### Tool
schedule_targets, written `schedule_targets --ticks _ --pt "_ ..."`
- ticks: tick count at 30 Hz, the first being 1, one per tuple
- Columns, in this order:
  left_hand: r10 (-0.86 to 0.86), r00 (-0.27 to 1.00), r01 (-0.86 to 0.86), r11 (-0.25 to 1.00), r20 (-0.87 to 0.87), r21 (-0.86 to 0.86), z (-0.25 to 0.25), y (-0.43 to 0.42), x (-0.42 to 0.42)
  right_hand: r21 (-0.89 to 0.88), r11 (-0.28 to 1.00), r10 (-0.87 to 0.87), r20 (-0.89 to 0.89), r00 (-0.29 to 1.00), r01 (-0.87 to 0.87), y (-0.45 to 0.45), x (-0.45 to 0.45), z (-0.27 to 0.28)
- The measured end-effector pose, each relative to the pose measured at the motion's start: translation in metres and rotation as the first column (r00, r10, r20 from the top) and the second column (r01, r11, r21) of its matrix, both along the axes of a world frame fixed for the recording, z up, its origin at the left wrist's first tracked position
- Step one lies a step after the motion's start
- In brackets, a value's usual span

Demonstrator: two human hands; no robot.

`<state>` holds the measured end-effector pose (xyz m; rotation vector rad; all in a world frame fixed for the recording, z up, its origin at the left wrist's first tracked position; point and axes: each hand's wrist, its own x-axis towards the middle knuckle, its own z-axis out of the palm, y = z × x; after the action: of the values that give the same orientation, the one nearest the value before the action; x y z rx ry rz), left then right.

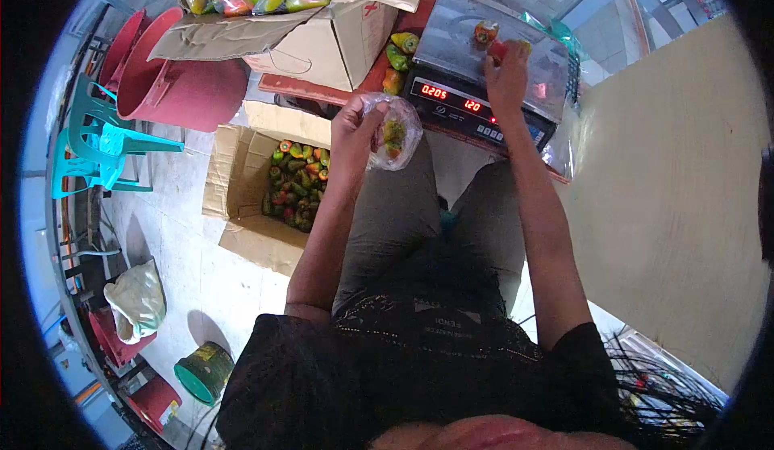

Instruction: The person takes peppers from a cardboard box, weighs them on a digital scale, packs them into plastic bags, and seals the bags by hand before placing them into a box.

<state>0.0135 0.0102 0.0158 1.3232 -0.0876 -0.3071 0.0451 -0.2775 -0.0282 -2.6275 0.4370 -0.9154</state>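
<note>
The person wears a black shirt [435, 377] with short, loose sleeves, the left sleeve [266, 361] and the right sleeve [592, 365] both ending above the elbow. Across the chest runs small pale lettering [451, 322], in which "FENDI" can be read; the smaller words around it are too small to tell. Rows of light dots [371, 331] curve beside the letters. The trousers [391, 224] are dark grey, plain and creased over the thighs. Both forearms and both hands are bare.
</note>
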Motion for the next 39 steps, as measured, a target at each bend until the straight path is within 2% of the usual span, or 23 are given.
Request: schedule_targets --ticks 2,4,6,8,11,12,14,17,19,21,22,23,26,28,30,31,32,33,35,38,39 --pt "0.011 1.000 -0.012 1.000 -0.006 -0.018 -0.001 -0.004 -0.002 0.035 0.992 0.116 0.187 0.975 -0.124 0.012 -0.029 0.018" --pt "0.044 0.999 -0.044 0.999 0.019 -0.001 0.002 -0.010 -0.005 0.410 0.888 0.157 0.152 0.976 -0.206 0.051 -0.076 0.048" --pt "0.023 0.999 -0.023 1.000 0.040 0.014 0.002 -0.016 -0.008 0.652 0.710 0.314 0.045 0.948 -0.266 0.089 -0.119 0.059" --pt "-0.052 0.997 0.050 0.998 0.055 0.039 0.000 -0.018 -0.012 0.490 0.728 0.481 0.132 0.867 -0.479 0.112 -0.139 0.049" --pt "-0.049 0.986 0.027 0.991 0.162 0.135 0.012 -0.030 -0.029 0.627 0.612 0.529 0.130 0.839 -0.483 0.137 -0.136 0.029" --pt "-0.111 0.983 0.073 0.966 0.146 0.246 0.026 -0.030 -0.037 0.649 0.598 0.500 0.155 0.852 -0.470 0.141 -0.133 0.030" --pt "-0.111 0.963 0.039 0.959 0.244 0.280 0.027 -0.033 -0.046 0.700 0.563 0.443 0.194 0.875 -0.440 0.148 -0.130 0.030" --pt "-0.155 0.905 -0.002 0.930 0.396 0.368 0.023 -0.033 -0.058 0.593 0.715 0.382 0.110 0.918 -0.369 0.154 -0.127 0.014" --pt "-0.124 0.844 -0.099 0.920 0.522 0.380 0.015 -0.036 -0.061 0.631 0.664 0.412 0.140 0.901 -0.402 0.155 -0.119 0.003" --pt "-0.095 0.954 0.013 0.960 0.283 0.280 0.007 -0.029 -0.051 0.604 0.687 0.427 0.117 0.897 -0.405 0.156 -0.115 0.000" --pt "-0.091 0.984 0.056 0.974 0.154 0.220 0.006 -0.024 -0.044 0.556 0.732 0.425 0.079 0.902 -0.393 0.160 -0.113 0.017" --pt "-0.084 0.990 0.062 0.981 0.114 0.183 0.009 -0.018 -0.040 0.508 0.772 0.421 0.041 0.906 -0.381 0.163 -0.111 0.029" --pt "-0.068 0.997 0.066 0.997 0.027 0.046 0.014 -0.004 -0.025 0.620 0.628 0.593 0.010 0.805 -0.471 0.153 -0.116 0.036" --pt "-0.072 0.997 0.071 0.997 0.021 0.042 0.011 0.005 -0.015 0.267 0.814 0.513 0.085 0.854 -0.515 0.121 -0.099 0.026" --pt "-0.112 0.993 0.113 0.992 -0.030 0.051 0.004 0.021 -0.005 0.317 0.900 0.300 0.049 0.953 -0.299 0.089 -0.072 0.042" --pt "-0.083 0.995 0.085 0.996 -0.050 0.035 0.004 0.023 -0.004 0.270 0.916 0.299 0.038 0.953 -0.298 0.065 -0.054 0.041" --pt "-0.054 0.996 0.056 0.998 -0.068 0.018 0.006 0.023 -0.003 -0.001 0.965 0.262 0.053 0.964 -0.262 0.046 -0.031 0.042" --pt "-0.028 0.996 0.028 1.000 -0.084 -0.001 0.007 0.024 -0.001 -0.272 0.942 0.228 0.083 0.970 -0.198 0.029 -0.010 0.042" --pt "-0.045 0.997 0.047 0.998 -0.055 0.031 -0.002 0.034 0.007 -0.356 0.907 0.245 0.013 0.969 -0.225 0.004 0.017 0.034" --pt "-0.028 0.999 0.029 1.000 -0.039 0.008 -0.010 0.040 0.013 -0.227 0.957 0.098 -0.329 0.939 -0.180 -0.012 0.046 0.018" --pt "-0.013 0.999 0.014 1.000 -0.045 0.007 -0.012 0.041 0.016 -0.205 0.964 0.079 -0.381 0.921 -0.168 -0.013 0.055 0.015"
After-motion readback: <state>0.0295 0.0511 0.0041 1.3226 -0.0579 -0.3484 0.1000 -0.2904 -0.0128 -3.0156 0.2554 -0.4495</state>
